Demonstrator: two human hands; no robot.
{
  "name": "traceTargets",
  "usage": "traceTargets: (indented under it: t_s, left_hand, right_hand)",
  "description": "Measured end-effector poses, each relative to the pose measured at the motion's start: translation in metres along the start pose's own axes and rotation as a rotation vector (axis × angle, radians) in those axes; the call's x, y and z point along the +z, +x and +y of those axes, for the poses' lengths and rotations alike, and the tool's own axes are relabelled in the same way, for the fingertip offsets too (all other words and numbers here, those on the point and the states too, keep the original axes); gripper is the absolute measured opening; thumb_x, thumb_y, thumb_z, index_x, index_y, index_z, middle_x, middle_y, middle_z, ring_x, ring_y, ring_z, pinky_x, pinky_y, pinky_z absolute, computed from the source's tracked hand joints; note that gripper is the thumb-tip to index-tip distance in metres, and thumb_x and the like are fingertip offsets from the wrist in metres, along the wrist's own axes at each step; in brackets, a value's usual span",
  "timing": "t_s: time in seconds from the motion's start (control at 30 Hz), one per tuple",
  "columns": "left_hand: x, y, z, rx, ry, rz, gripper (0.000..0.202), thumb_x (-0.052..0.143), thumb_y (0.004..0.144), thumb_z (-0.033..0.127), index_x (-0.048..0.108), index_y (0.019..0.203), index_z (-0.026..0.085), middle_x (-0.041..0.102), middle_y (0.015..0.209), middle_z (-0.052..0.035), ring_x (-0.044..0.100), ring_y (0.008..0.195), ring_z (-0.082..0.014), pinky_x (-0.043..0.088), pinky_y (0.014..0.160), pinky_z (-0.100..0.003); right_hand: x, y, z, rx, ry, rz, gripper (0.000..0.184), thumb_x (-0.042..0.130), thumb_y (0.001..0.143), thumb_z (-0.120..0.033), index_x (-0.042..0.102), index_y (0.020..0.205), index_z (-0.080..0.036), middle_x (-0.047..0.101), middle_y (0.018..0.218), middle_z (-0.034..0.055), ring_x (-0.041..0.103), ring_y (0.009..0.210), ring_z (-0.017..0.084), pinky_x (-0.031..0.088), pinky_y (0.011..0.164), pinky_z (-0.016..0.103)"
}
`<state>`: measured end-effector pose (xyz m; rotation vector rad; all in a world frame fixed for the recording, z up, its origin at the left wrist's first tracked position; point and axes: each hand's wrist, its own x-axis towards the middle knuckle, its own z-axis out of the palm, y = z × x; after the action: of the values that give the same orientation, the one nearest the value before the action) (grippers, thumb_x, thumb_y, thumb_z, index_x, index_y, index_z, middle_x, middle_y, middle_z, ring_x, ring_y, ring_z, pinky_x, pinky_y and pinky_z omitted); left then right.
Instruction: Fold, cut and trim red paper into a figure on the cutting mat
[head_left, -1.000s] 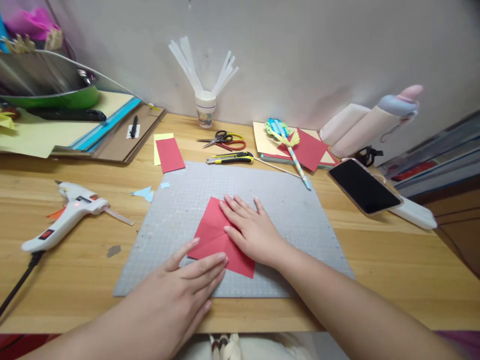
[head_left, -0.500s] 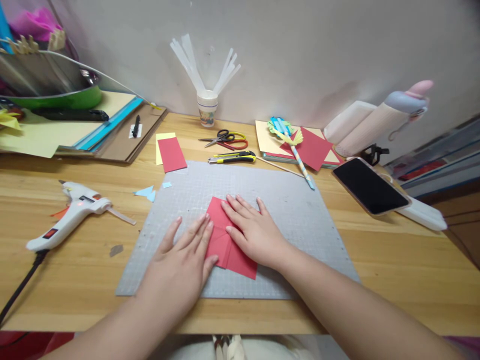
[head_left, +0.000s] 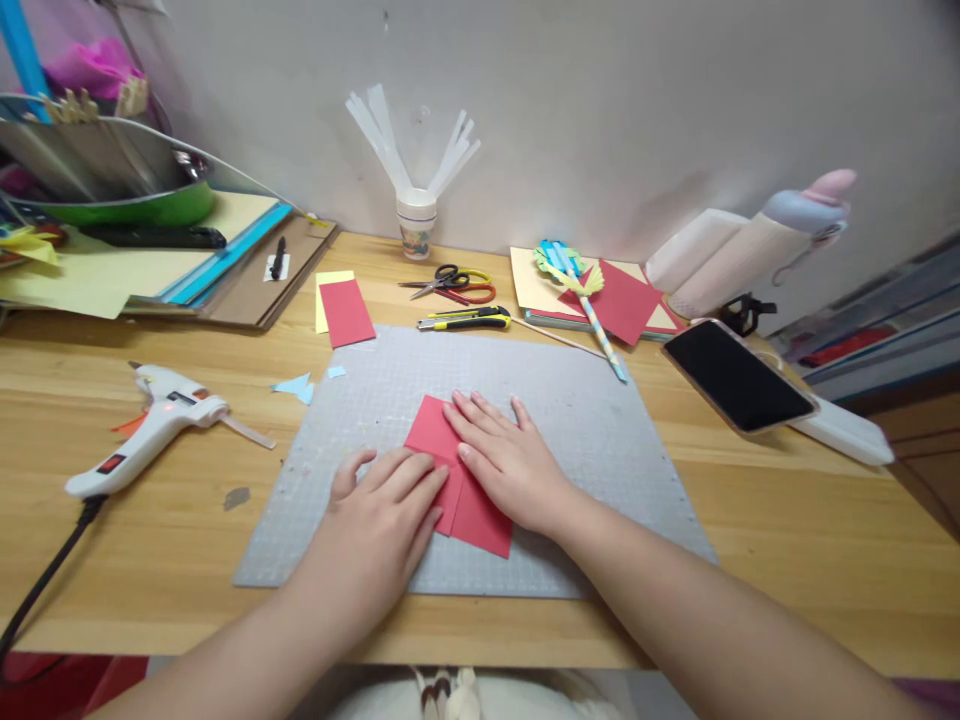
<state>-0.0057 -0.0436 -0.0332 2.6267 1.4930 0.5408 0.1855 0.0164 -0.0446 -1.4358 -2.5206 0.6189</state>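
A sheet of red paper with creases and a folded-over flap lies on the grey cutting mat. My right hand rests flat on the paper's upper right part, fingers stretched out and slightly apart. On the left side of the paper, my left hand presses down with its fingers bent and their tips on the red flap. The thumb of my left hand sits near the flap's lower left edge. Part of the paper is hidden under both hands.
A white glue gun lies at left beside blue paper scraps. Behind the mat are a utility knife, scissors, red paper and a cup of glue sticks. A phone leans at right.
My left hand's fingers have bent and shifted right, farther over the red paper. My right hand has stayed nearly in place on the sheet.
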Motion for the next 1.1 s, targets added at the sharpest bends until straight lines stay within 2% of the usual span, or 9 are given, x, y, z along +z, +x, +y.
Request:
traceTargets:
  t_s: [0.27, 0.37, 0.5, 0.57, 0.67, 0.77, 0.93, 1.03, 1.1]
  left_hand:
    - [0.005, -0.001, 0.001, 0.021, 0.11, -0.061, 0.037, 0.046, 0.093, 0.022, 0.059, 0.128, 0.027, 0.069, 0.117, -0.0017, 0.057, 0.113, -0.0252, 0.021, 0.105, -0.046]
    - [0.008, 0.0, 0.0, 0.068, 0.13, -0.035, 0.036, 0.048, 0.092, 0.02, 0.062, 0.125, 0.024, 0.068, 0.123, -0.0014, 0.053, 0.121, -0.0245, 0.013, 0.113, -0.044]
    - [0.01, 0.003, 0.0, 0.193, 0.159, -0.01, 0.036, 0.046, 0.09, 0.015, 0.065, 0.12, 0.018, 0.063, 0.133, -0.0037, 0.049, 0.129, -0.0215, 0.0, 0.118, -0.04]
    - [0.009, 0.005, 0.0, 0.191, 0.165, -0.02, 0.037, 0.047, 0.089, 0.017, 0.064, 0.122, 0.017, 0.063, 0.132, -0.0062, 0.05, 0.127, -0.0218, 0.0, 0.118, -0.04]
    - [0.007, 0.008, 0.001, 0.12, 0.157, -0.021, 0.038, 0.052, 0.087, 0.025, 0.064, 0.122, 0.017, 0.064, 0.129, -0.0092, 0.052, 0.123, -0.0243, 0.006, 0.117, -0.041]
    - [0.007, 0.009, 0.0, 0.082, 0.133, -0.022, 0.037, 0.055, 0.084, 0.026, 0.066, 0.119, 0.019, 0.066, 0.123, -0.0086, 0.054, 0.119, -0.0253, 0.011, 0.115, -0.042]
    - [0.009, 0.008, 0.001, 0.069, 0.13, -0.029, 0.037, 0.055, 0.085, 0.026, 0.065, 0.12, 0.021, 0.066, 0.12, -0.0078, 0.054, 0.117, -0.0255, 0.017, 0.113, -0.044]
    - [0.011, 0.007, 0.001, 0.072, 0.144, -0.019, 0.038, 0.055, 0.085, 0.026, 0.065, 0.121, 0.021, 0.066, 0.119, -0.0086, 0.054, 0.117, -0.0264, 0.017, 0.113, -0.045]
    - [0.012, 0.006, 0.001, 0.073, 0.146, -0.015, 0.038, 0.055, 0.085, 0.026, 0.065, 0.121, 0.02, 0.066, 0.12, -0.0089, 0.054, 0.118, -0.0265, 0.016, 0.114, -0.045]
  right_hand:
    - [-0.002, -0.001, 0.011, -0.024, 0.141, 0.096, 0.046, 0.031, 0.098, -0.022, 0.046, 0.142, -0.021, 0.039, 0.152, 0.0052, 0.031, 0.143, 0.019, 0.013, 0.117, 0.057]
    - [-0.007, -0.002, 0.015, -0.064, 0.183, 0.136, 0.044, 0.035, 0.095, -0.018, 0.055, 0.134, -0.019, 0.046, 0.147, 0.008, 0.038, 0.139, 0.017, 0.022, 0.117, 0.05]
    - [-0.017, -0.009, 0.014, -0.197, 0.155, 0.073, 0.037, 0.042, 0.095, -0.02, 0.063, 0.125, -0.022, 0.058, 0.137, 0.0057, 0.05, 0.13, 0.017, 0.026, 0.115, 0.044]
    - [-0.02, -0.017, 0.011, -0.222, 0.096, 0.02, 0.038, 0.043, 0.097, -0.023, 0.058, 0.131, -0.022, 0.055, 0.14, 0.0064, 0.049, 0.131, 0.02, 0.022, 0.116, 0.05]
    - [-0.022, -0.028, 0.01, -0.25, 0.063, -0.065, 0.044, 0.039, 0.1, -0.027, 0.043, 0.143, -0.025, 0.047, 0.147, 0.0055, 0.04, 0.138, 0.022, 0.003, 0.117, 0.059]
    - [-0.021, -0.028, 0.014, -0.284, 0.066, -0.107, 0.048, 0.035, 0.101, -0.027, 0.031, 0.149, -0.027, 0.047, 0.147, 0.0036, 0.033, 0.142, 0.021, -0.009, 0.114, 0.061]
    - [-0.026, -0.004, 0.032, -0.157, -0.014, 0.003, 0.047, 0.031, 0.102, -0.027, 0.033, 0.148, -0.025, 0.046, 0.148, 0.0038, 0.034, 0.141, 0.021, -0.01, 0.115, 0.06]
    - [-0.035, 0.003, 0.032, -0.142, 0.003, -0.042, 0.046, 0.028, 0.102, -0.029, 0.034, 0.148, -0.024, 0.042, 0.15, 0.0042, 0.032, 0.142, 0.021, -0.007, 0.115, 0.062]
    - [-0.037, -0.004, 0.024, -0.143, 0.007, -0.066, 0.047, 0.028, 0.103, -0.031, 0.033, 0.148, -0.022, 0.04, 0.151, 0.004, 0.028, 0.144, 0.022, -0.005, 0.115, 0.062]
